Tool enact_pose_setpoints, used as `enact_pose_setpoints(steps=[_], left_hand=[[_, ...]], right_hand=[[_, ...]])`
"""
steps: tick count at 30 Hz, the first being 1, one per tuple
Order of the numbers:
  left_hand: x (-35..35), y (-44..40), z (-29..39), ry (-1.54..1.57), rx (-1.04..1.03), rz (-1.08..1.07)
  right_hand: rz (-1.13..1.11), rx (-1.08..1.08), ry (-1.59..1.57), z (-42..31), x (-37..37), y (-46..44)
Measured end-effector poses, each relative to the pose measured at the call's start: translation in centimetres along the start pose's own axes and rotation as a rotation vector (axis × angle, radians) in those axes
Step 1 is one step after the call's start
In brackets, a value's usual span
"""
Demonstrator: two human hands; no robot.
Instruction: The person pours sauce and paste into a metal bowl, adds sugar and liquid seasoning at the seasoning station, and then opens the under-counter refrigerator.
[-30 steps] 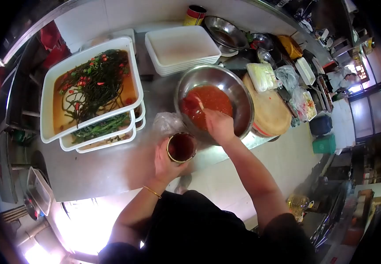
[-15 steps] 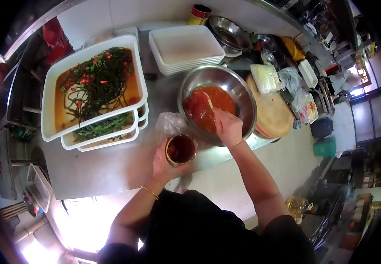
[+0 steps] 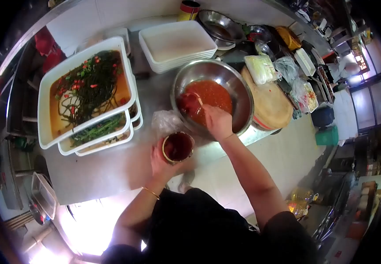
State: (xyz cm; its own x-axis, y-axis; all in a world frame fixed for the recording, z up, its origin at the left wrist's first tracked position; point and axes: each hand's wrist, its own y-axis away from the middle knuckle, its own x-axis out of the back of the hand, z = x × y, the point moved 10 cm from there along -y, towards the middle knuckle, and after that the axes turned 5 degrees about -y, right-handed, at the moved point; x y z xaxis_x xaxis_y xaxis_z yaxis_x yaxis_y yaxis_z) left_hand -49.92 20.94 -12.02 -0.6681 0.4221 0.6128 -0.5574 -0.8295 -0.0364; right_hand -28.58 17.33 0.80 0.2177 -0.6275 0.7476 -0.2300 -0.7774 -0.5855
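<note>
My left hand [image 3: 160,162] is wrapped round an open jar [image 3: 178,147], whose gold-rimmed mouth faces up and whose inside is coated dark red. Just beyond it stands a steel mixing bowl [image 3: 244,99] of orange-red sauce [image 3: 217,94]. Over the bowl's near side, my right hand [image 3: 218,122] grips a spoon-like utensil [image 3: 199,100] by its pale handle. Its lower end meets a darker red mass in the sauce, so its exact shape is hidden. A crumpled clear plastic bag [image 3: 166,122] lies between the jar and the bowl.
Stacked white trays of dressed greens [image 3: 42,119] stand at the left of the steel table [image 3: 98,176]. Behind the bowl are more stacked white trays [image 3: 175,39]. A round wooden chopping board [image 3: 272,105] with a wrapped white package [image 3: 260,69] sits to the right.
The view has shifted slightly, so the table items appear a little left. My right hand stays over the bowl with the utensil, and my left hand still holds the jar.
</note>
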Motion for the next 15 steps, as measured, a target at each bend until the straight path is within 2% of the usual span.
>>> enact_pose_setpoints(steps=[7,10,13,15], left_hand=[[-0.2,0.6,-0.5,-0.108,-0.024,-0.088],[0.2,1.6,-0.1,-0.119,-0.026,-0.086],[0.2,0.6,-0.5,-0.161,-0.132,-0.023],[0.4,1.8,-1.2,-0.195,-0.173,-0.018]], right_hand=[[0.199,-0.023,-0.078,-1.8,4.1,-1.6],[0.023,-0.084,-0.033,0.8,0.0,0.4],[0.208,-0.372,-0.272,3.4,1.3,2.0],[0.259,-0.502,-0.646,4.1,1.9,2.7]])
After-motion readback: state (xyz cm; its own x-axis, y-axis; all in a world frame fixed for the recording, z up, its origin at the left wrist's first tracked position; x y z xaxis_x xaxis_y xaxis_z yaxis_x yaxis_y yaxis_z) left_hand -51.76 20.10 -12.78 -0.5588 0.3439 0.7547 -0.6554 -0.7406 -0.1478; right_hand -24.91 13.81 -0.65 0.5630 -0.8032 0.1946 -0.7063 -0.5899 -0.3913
